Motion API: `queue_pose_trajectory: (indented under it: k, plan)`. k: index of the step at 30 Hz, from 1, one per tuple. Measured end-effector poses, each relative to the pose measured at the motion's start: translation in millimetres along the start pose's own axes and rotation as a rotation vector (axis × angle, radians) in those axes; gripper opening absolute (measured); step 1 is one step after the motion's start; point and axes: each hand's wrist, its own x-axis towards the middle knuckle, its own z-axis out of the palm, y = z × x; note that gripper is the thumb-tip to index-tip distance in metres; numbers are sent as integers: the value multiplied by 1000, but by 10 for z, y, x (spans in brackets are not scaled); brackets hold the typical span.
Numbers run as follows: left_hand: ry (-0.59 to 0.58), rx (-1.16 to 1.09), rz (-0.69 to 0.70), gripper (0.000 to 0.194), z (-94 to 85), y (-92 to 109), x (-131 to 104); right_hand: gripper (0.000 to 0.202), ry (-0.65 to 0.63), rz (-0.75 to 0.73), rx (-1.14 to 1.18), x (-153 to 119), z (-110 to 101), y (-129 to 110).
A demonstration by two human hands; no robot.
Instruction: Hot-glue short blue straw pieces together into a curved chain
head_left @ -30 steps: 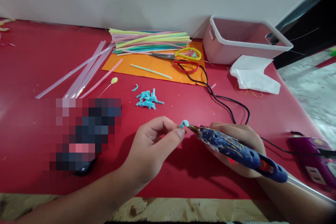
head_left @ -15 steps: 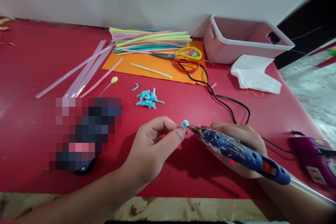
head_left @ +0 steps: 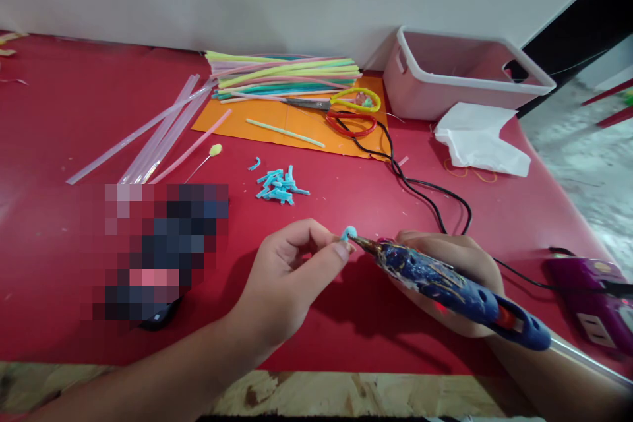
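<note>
Between thumb and forefinger, my left hand (head_left: 291,277) pinches a small curled piece of blue pipe cleaner (head_left: 349,233). My right hand (head_left: 455,270) is wrapped round a blue glue gun (head_left: 435,280), its body smeared with dried glue and a clear glue stick (head_left: 588,359) sticking out behind. The gun's brown nozzle meets the blue piece, or nearly so; I cannot tell whether they touch. Beyond my left hand lies a pile of short blue pipe cleaner pieces (head_left: 279,186), with one curved piece (head_left: 254,164) apart from it.
Pipe cleaners (head_left: 287,76) and scissors (head_left: 316,104) lie on orange card (head_left: 227,120). Clear glue sticks (head_left: 163,128) lie left, above a pixelated dark object (head_left: 168,250). A pink bin (head_left: 415,89), white paper (head_left: 479,138), black cord (head_left: 425,184) and purple power strip (head_left: 578,297) are on the right.
Both hands stay almost in place. The glue gun has tipped very slightly, its rear end a little lower and to the right, with the nozzle still at the blue piece.
</note>
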Motion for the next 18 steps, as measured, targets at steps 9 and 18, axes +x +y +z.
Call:
queue_pose_trajectory:
  k: [9,18]
  plan:
    - [0,8,1,24,4,4,1,18,65,-72,-11,20,10,-30]
    - [-23,-13,-16,26,-30,-46,-9,19,62,63,-100,71,-46,-132]
